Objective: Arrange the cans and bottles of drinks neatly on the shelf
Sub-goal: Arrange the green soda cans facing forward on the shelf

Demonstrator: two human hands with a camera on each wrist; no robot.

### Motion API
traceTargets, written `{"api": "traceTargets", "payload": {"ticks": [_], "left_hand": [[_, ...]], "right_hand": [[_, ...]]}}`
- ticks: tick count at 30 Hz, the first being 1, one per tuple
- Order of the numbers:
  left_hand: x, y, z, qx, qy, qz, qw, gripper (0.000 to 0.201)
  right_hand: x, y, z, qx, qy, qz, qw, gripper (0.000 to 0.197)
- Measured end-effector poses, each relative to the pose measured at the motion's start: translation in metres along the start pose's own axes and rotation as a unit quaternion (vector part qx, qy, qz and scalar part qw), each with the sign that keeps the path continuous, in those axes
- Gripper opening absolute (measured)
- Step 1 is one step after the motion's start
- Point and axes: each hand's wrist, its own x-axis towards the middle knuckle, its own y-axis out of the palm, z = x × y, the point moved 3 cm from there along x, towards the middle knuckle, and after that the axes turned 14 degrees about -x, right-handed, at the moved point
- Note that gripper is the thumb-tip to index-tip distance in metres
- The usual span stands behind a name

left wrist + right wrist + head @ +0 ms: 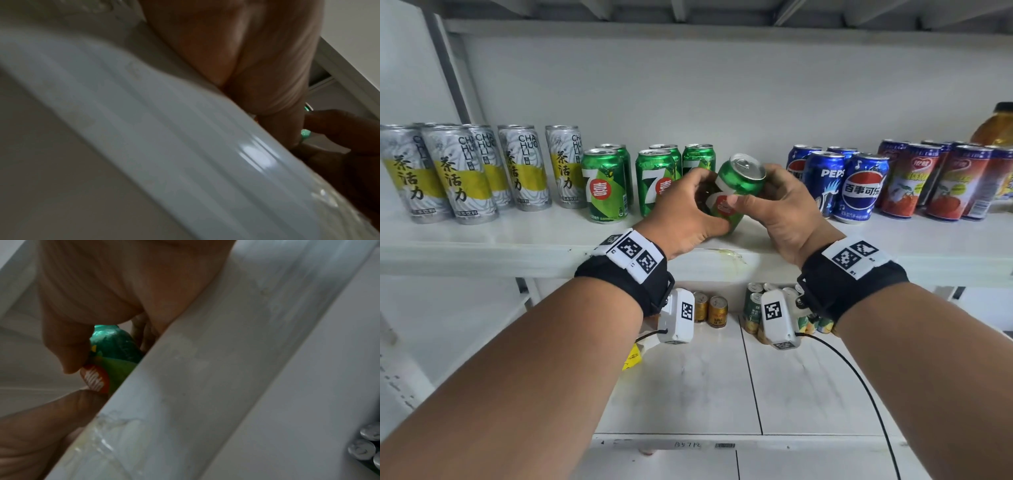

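Right now my fingers are wrapped around a green 7-Up can (736, 192): my left hand (685, 216) curls over its lower left side, and my right hand (787, 212) clasps it from the right, thumb pressed on the front near the red logo. The can leans, its top tipped toward the right and toward me, above the front part of the white shelf (482, 236). From my right wrist view I can see the thumb against the red mark on the can (115, 356), with the shelf edge (205, 369) crossing the frame. My left wrist view is mostly blurred shelf edge (164, 129); only slivers of green show past the palm (257, 65).

Just behind and left of the held can stand more green 7-Up cans (606, 185), upright in rows. Further left are tall silver and yellow tea cans (458, 174). To the right are blue Pepsi cans (859, 188), then red cans (955, 181), and an orange bottle (996, 126) at the far edge. Below, small cans (717, 311) sit on a lower shelf (688, 394).
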Motion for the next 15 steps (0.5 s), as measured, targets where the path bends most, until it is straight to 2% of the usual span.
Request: {"api": "traceTargets", "payload": {"ticks": [3, 8, 15], "left_hand": [[0.0002, 0.0014, -0.0007, 0.044, 0.017, 0.005, 0.999, 0.075], [-0.0002, 0.0014, -0.0043, 0.070, 0.022, 0.001, 0.997, 0.082], [0.0013, 0.0006, -0.0024, 0.084, 0.029, 0.000, 0.996, 0.077]], "right_hand": [[-0.0019, 0.0003, 0.0015, -0.015, -0.019, 0.013, 1.000, 0.066], [-0.0029, 0.0019, 0.0010, -0.025, -0.044, 0.033, 0.998, 0.061], [-0.0023, 0.0004, -0.0018, -0.059, -0.058, 0.035, 0.996, 0.066]]}}
